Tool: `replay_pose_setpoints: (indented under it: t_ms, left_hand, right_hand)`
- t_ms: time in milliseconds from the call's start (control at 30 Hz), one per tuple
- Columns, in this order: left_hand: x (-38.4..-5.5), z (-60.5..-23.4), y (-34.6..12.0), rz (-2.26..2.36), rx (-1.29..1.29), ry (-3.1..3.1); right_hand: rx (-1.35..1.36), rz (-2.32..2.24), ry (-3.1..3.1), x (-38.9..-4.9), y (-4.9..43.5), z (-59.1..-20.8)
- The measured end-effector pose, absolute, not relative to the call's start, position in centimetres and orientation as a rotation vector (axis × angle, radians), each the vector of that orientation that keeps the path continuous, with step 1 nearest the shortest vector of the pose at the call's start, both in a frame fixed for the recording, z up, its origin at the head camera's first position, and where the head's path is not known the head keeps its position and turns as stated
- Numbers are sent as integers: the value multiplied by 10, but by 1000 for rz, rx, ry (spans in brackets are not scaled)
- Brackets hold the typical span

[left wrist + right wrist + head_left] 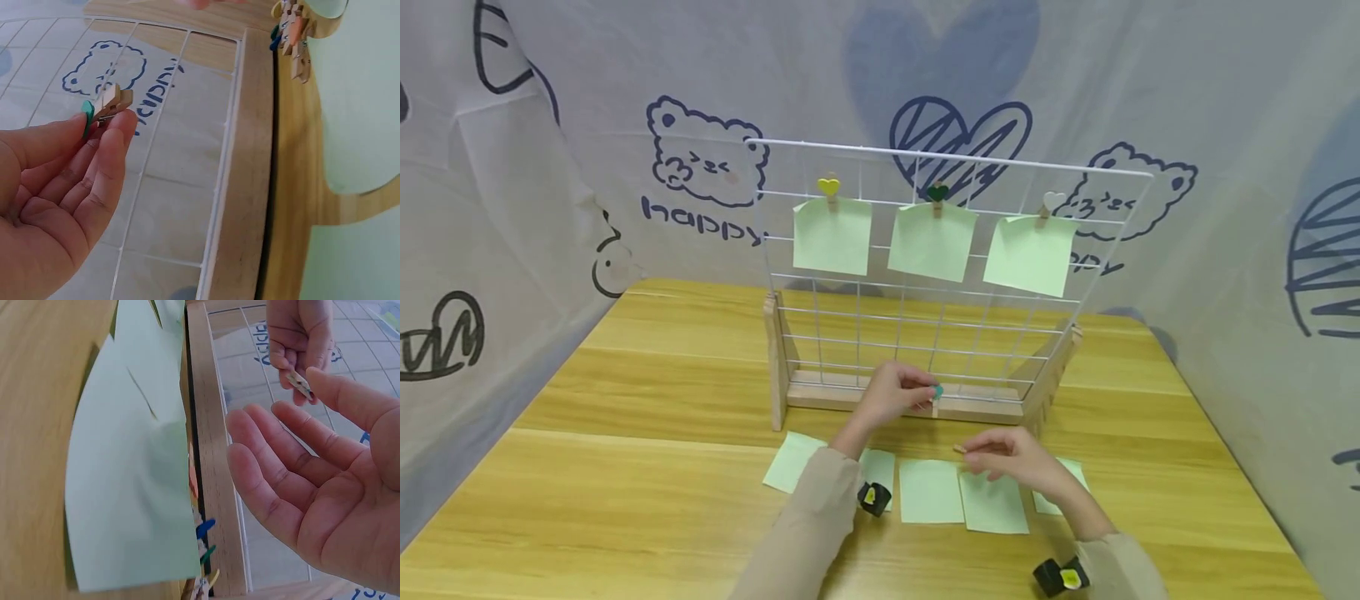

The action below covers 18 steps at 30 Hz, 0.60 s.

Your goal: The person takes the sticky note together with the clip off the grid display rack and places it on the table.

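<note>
My left hand pinches a wooden clothespin with a teal heart on it, in front of the lower part of a white wire grid. In the left wrist view its jaws point away from the fingertips. My right hand is over the pale green paper notes on the table. Its fingers are spread and slightly bent, with nothing between them in the right wrist view. Beside the notes lie several loose clothespins, mostly hidden by the right hand in the head view.
Three green notes hang from the grid's upper part by clothespins with yellow, dark green and white hearts. A wooden base with side posts holds the grid. Behind the wooden table hangs a printed cloth.
</note>
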State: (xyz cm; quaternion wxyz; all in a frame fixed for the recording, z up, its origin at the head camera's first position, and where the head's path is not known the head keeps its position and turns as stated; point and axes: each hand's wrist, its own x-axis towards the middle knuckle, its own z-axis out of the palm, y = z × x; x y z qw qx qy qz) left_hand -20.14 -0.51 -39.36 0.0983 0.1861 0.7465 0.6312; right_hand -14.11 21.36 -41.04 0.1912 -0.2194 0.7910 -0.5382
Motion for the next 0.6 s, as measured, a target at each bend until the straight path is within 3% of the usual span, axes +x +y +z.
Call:
replay_pose_setpoints:
  t_ms: [600]
  left_hand:
    - [-205,-418,3,1758,251,2098]
  right_hand:
    - [-607,-1529,2212,-137,229,-405]
